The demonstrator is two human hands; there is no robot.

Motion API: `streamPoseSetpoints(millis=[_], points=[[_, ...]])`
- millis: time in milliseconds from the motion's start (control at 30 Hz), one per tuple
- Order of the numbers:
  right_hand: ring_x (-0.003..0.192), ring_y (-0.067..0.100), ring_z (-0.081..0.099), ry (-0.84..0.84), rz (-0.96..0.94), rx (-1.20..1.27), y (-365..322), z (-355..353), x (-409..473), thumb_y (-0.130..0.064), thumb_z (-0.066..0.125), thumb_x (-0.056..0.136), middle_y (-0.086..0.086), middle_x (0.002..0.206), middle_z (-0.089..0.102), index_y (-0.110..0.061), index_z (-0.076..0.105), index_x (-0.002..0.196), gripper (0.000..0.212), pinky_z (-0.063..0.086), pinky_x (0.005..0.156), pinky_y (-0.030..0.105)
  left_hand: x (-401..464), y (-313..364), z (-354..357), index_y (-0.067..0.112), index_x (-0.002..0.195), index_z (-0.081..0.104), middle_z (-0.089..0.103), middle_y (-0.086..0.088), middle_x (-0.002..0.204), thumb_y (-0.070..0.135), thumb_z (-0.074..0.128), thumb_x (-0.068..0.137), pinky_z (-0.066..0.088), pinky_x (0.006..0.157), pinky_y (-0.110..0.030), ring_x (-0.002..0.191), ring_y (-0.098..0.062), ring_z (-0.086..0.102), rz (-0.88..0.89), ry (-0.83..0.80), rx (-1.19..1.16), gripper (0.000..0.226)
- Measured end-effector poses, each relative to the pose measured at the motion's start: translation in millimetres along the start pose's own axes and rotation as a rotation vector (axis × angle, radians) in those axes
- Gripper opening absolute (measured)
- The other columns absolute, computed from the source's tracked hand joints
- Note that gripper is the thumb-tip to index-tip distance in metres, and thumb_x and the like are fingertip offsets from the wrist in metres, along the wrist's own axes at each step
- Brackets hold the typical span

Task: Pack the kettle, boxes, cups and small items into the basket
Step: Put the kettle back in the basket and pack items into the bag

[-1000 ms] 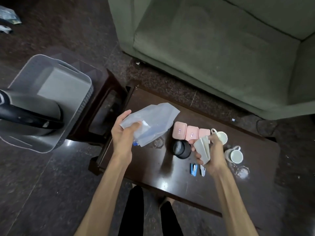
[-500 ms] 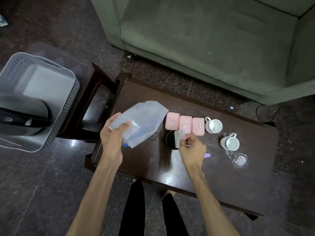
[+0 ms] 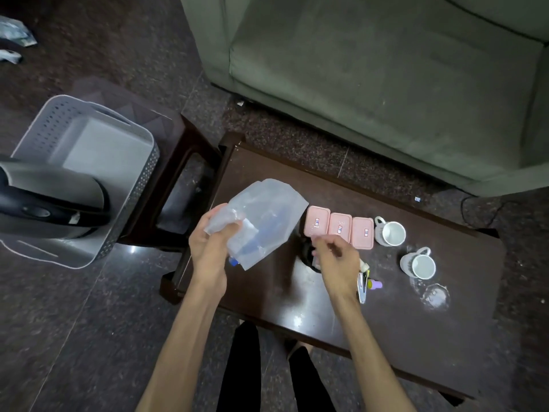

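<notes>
**Right hand lets go of the white piece and heads for the small items**

The clear plastic bag point(image 3: 261, 221) is held up above the worktop point(image 3: 416, 337) by the left hand point(image 3: 212, 242), whose fingers are closed around its gathered mouth; something blue shows through the film, but what it is cannot be told. A second ago the right hand point(image 3: 335, 257) was lifted, holding a folded white piece beside the bag. Now that piece is out of its grasp, and the hand has come down low over the worktop with thumb and forefinger drawn together; whether they pinch anything cannot be told, since the hand is blurred.

Just under that hand sits a dark round container point(image 3: 309, 257), mostly hidden by it. By its wrist lie the small items point(image 3: 367, 282): a stapler-like tool and a purple-capped bit. Just beyond its fingertips three pink boxes point(image 3: 338, 230) stand in a row, touching each other, and further to the right are two white cups point(image 3: 401, 248), well apart from each other.

Far to the left of the left hand, the grey basket point(image 3: 133, 162) rests on a dark stool, with the kettle point(image 3: 50, 203) already in it.

In my judgement the bag is meant to collect the loose bits, and the right hand's drop marks the start of the next pick. Boxes, cups and small items all remain to be packed.
</notes>
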State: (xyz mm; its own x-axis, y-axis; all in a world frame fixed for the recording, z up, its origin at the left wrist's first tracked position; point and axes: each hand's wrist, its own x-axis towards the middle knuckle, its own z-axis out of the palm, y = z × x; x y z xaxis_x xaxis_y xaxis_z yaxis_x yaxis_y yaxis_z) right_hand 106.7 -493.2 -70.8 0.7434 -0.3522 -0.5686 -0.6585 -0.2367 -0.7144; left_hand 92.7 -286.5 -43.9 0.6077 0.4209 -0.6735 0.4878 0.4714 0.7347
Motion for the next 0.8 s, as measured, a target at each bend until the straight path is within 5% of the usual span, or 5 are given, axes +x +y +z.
streamPoseSetpoints(millis=[200,367,467,633,800], points=[[0.092,0.013,0.076,-0.685,0.163,0.383,-91,57,-23,-0.059,0.067,0.089,0.002,0.121,0.077,-0.023,0.065,0.134,0.058,0.057,0.061,0.021,6,21,-9,0.01,0.122,0.07,0.076,-0.015,0.115,0.002,0.07,0.088,0.055,0.052,-0.029,0.092,-0.03,0.071,0.007,-0.048,-0.164,0.035],[0.1,0.024,0.077,-0.616,0.089,0.332,-132,114,-32,-0.018,0.079,0.087,0.007,0.107,0.08,-0.01,0.073,0.116,0.031,0.06,0.087,0.038,25,62,-43,0.011,0.117,0.072,0.076,-0.013,0.112,0.0,0.071,0.086,0.06,0.078,-0.042,0.097,-0.027,0.072,0.087,-0.004,-0.294,0.033],[0.096,0.02,0.078,-0.658,-0.043,0.301,-153,153,-37,-0.008,0.073,0.09,0.005,0.102,0.081,-0.01,0.076,0.108,0.018,0.062,0.083,0.031,42,84,-68,0.016,0.108,0.076,0.077,-0.013,0.116,0.005,0.071,0.088,0.061,0.087,-0.039,0.1,-0.024,0.074,0.115,0.071,-0.385,0.023],[0.098,0.023,0.075,-0.594,-0.386,-0.071,-192,241,-35,-0.007,0.068,0.084,0.004,0.103,0.079,-0.014,0.074,0.111,0.029,0.061,0.089,0.045,72,100,-101,0.008,0.119,0.07,0.079,-0.008,0.107,0.007,0.067,0.094,0.064,0.07,-0.026,0.096,-0.022,0.076,0.144,0.392,-0.377,0.025],[0.109,0.032,0.068,-0.678,-0.698,-0.594,-229,339,-32,-0.014,0.064,0.082,0.008,0.111,0.076,-0.016,0.071,0.113,0.032,0.055,0.091,0.042,93,105,-108,0.014,0.143,0.05,0.062,-0.005,0.139,0.011,0.07,0.09,0.051,0.105,-0.031,0.125,-0.018,0.062,0.2,0.632,-0.013,0.057]])
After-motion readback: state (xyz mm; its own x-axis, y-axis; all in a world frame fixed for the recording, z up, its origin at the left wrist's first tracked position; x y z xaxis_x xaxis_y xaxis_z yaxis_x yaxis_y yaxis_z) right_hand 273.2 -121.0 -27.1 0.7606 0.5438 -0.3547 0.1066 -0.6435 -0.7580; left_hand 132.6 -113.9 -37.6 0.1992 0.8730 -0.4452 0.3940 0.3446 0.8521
